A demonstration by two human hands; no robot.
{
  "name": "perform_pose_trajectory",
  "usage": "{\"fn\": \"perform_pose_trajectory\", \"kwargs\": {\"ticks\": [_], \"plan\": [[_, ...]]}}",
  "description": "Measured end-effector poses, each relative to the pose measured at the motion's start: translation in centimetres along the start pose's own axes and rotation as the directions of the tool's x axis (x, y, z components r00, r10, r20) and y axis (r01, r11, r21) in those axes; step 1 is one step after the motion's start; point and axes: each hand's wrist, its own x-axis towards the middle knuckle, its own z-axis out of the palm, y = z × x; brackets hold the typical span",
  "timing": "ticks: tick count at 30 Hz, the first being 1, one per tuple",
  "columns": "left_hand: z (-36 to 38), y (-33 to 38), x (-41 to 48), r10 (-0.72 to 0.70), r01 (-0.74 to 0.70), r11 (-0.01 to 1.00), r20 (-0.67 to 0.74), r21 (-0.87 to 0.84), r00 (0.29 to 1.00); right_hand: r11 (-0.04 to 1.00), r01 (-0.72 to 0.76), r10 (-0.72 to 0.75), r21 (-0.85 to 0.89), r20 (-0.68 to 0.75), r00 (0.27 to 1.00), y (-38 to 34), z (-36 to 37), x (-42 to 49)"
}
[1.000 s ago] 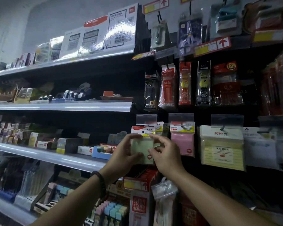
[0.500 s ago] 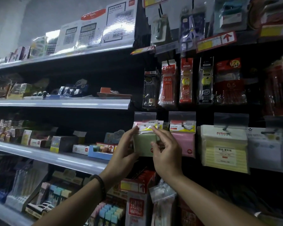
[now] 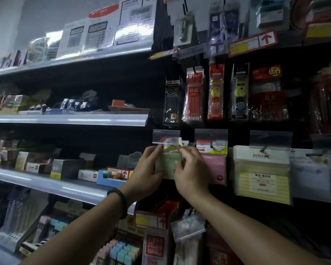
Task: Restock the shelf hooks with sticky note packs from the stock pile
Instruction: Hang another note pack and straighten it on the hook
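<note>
A green sticky note pack [image 3: 167, 163] hangs in front of the dark peg wall, just under a clear price-tag holder [image 3: 166, 136] on a hook. My left hand [image 3: 146, 170] grips the pack's left edge, thumb near its top. My right hand [image 3: 189, 172] pinches its top right corner and covers its right side. The pack's header sits right under the tag holder; whether it is on the hook is hidden. A pink sticky note pack [image 3: 214, 165] hangs on the hook to the right, and a yellow lined pack [image 3: 262, 175] beyond it.
Pen packs [image 3: 194, 94] hang in the row above. Metal shelves [image 3: 69, 119] with boxed stationery run to the left. Red boxes [image 3: 157, 217] and a clear bag [image 3: 187, 226] sit below my hands. More packs [image 3: 311, 173] hang at far right.
Both hands have raised the green pack from below the hook up to the tag holder and pushed it closer to the peg wall.
</note>
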Motion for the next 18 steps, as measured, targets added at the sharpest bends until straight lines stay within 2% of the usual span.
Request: {"fn": "perform_pose_trajectory", "kwargs": {"ticks": [5, 8, 11, 15, 18], "plan": [[0.3, -0.2, 0.6, -0.047, 0.042, 0.992, 0.032, 0.123, 0.998, 0.994, -0.088, 0.094, -0.072, 0.084, 0.992, -0.3, 0.0, 0.3], [0.6, -0.1, 1.2, -0.075, 0.063, 0.966, 0.039, 0.251, 0.996, 0.958, -0.031, 0.096, -0.284, 0.218, 0.971, -1.0, -0.8, 0.9], [0.8, 0.4, 2.1, -0.185, 0.151, 0.928, 0.069, 0.342, 0.98, 0.876, 0.032, 0.164, -0.482, 0.359, 0.919, -1.8, -1.3, 1.8], [1.4, 0.9, 2.3, -0.282, 0.214, 0.876, 0.099, 0.432, 0.954, 0.876, 0.013, 0.243, -0.483, 0.464, 0.852, -2.2, -1.9, 1.9], [1.4, 1.5, 0.6, -0.24, 0.17, 0.859, 0.087, 0.483, 0.967, 0.916, 0.018, 0.193, -0.401, 0.481, 0.855, -2.8, -3.0, 0.6]]}}
